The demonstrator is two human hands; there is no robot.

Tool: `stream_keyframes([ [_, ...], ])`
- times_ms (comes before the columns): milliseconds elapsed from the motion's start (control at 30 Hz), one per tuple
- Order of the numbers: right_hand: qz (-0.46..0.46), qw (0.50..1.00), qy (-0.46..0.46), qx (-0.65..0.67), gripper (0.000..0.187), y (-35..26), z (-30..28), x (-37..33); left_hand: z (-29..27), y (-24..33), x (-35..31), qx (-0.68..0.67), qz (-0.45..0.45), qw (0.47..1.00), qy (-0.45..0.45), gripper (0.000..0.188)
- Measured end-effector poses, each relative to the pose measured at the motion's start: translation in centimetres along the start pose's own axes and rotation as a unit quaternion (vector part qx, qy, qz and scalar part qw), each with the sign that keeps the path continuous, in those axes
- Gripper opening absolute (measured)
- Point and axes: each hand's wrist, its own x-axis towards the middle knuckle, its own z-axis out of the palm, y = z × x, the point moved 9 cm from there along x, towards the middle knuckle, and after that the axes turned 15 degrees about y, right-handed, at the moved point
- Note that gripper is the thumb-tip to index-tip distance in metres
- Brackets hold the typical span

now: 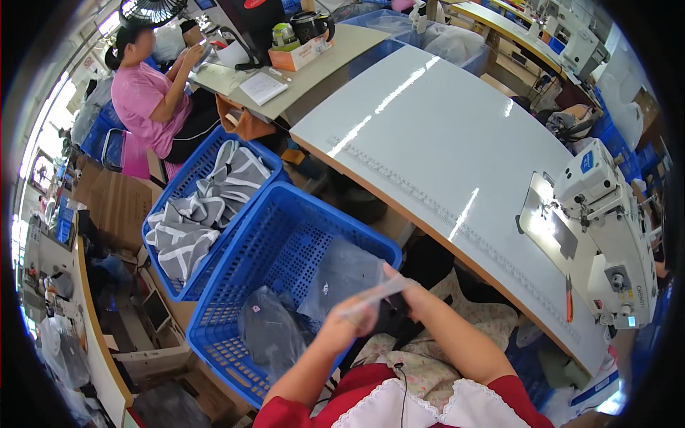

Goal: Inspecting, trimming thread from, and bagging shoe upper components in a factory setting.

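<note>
The blue basket (pixel 285 235) fills the lower-left centre of the frame, a second blue basket (pixel 178 228) of grey striped cloth sits up-left of it, and the white table (pixel 442 143) with its sewing machine (pixel 606 228) runs to the right. I hold a clear plastic bag (pixel 349 274) over my basket's right rim, its pinched edge running low-left to upper-right between my hands. My left hand (pixel 349 324) is clamped on the lower end, my right hand (pixel 403 285) on the upper; the bagged dark garment (pixel 271 328) in the basket lies down-left, nearer my left hand.
</note>
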Motion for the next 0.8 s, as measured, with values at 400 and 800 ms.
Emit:
stream_keyframes([
  [400,-0.274,0.96,-0.04,-0.042,0.041,-4.9,4.0,1.8,-4.6,7.7,1.0,-0.098,0.091,0.981,0.141,0.04],
  [800,-0.688,0.532,0.088,-0.485,0.11,-5.4,4.9,-11.0,-1.6,3.5,1.3,-0.274,0.041,0.954,0.116,0.033],
])
